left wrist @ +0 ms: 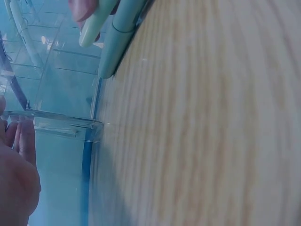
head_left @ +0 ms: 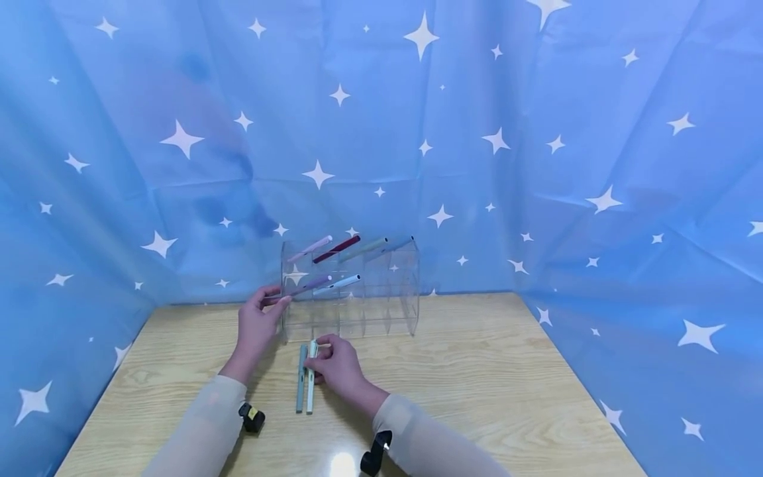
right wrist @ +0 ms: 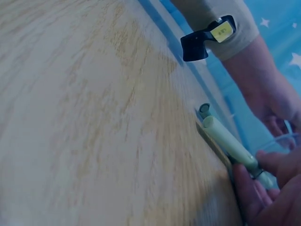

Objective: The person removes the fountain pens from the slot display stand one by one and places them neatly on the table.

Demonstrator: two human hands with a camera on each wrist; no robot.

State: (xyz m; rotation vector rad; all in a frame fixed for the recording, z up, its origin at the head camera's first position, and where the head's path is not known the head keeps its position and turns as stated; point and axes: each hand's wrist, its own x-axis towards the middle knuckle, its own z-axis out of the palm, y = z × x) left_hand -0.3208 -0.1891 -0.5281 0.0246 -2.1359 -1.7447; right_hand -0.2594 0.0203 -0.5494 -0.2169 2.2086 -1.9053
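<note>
Centre-left, my left hand (head_left: pixel 260 324), cropped in its wrist view, grips the clear rack (head_left: pixel 381 321); lower centre, my right hand (head_left: pixel 344 369) pinches a pale pen (head_left: pixel 310 391), partly hiding it.

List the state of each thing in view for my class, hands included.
Clear organizer: standing on the table
Four upper pens: slanted in the organizer
Two lower pens: slanted below those
Teal pen: lying on the table
Pale green pen: pinched, beside the teal one
Right hand: pinching that pale pen
Left hand: holding the organizer's left side
Starry backdrop: creased
</note>
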